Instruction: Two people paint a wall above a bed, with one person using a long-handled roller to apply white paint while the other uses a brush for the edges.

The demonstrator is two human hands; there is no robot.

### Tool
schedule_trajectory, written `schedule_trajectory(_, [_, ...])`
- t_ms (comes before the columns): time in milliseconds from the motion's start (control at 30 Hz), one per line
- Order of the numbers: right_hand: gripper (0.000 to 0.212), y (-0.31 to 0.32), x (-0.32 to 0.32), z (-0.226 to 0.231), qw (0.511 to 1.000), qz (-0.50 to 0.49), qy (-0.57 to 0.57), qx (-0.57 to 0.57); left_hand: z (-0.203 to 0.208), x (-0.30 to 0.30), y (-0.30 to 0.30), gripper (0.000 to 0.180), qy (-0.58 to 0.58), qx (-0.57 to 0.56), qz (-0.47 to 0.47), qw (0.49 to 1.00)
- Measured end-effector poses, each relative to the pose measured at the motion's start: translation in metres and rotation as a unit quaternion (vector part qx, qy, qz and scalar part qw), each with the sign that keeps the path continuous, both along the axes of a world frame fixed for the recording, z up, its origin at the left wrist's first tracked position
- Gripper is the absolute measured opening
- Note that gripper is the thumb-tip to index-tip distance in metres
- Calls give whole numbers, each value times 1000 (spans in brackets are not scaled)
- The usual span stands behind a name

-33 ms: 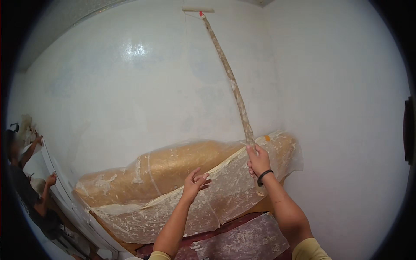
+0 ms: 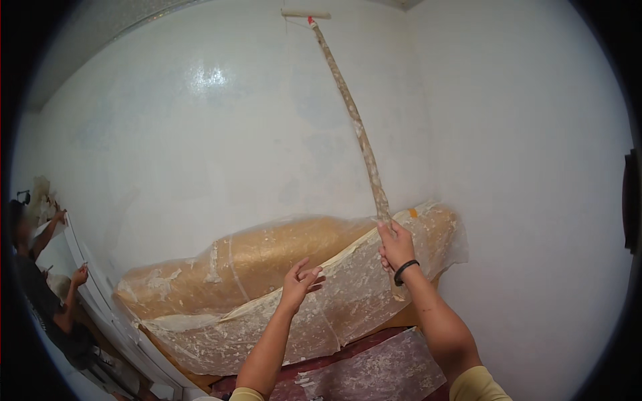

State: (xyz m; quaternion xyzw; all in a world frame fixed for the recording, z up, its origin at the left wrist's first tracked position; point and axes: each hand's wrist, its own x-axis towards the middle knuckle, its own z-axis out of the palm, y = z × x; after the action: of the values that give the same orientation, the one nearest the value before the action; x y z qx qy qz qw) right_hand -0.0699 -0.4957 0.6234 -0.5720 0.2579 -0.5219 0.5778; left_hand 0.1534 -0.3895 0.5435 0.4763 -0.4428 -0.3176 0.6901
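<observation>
Right hand (image 2: 396,247): wrapped round the pole (image 2: 365,148), hiding part of it. Left hand (image 2: 297,286): fingers loosely spread, before the sheet (image 2: 267,327). Roller (image 2: 305,13): at the pole's top end; wall (image 2: 200,147) contact cannot be determined. Co-worker (image 2: 43,291): partly cut off, far left.

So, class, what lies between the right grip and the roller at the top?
In the head view, a long, blotchy pole stretches from the right grip up to the roller; behind it is the white wall.

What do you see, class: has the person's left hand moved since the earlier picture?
No: judged against the spattered plastic sheet behind it, the left hand shows no visible shift in any direction.
</observation>
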Motion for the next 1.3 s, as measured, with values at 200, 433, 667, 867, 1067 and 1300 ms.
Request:
schedule_trajectory(200, [27,27,15,-20,1000,-21,11,3,1,-1,16,66,1,-12,-3,1000])
schedule_trajectory(433, [25,49,6,-130,994,-70,55,-59,-5,-21,25,67,3,-4,-10,1000])
schedule_trajectory(667, [26,101,-38,-236,995,-64,66,-43,-10,-63,23,66,-19,17,-49,998])
schedule_trajectory(867, [28,148,-88,-303,995,-37,93,14,-17,-101,19,65,-8,33,-72,997])
schedule_trajectory(1067, [17,199,-140,-360,991,-55,116,26,-40,-127,9,61,25,67,-90,993])
schedule_trajectory(1300, [37,238,-187,-435,968,-68,220,104,-94,-139,1,46,68,105,-87,988])
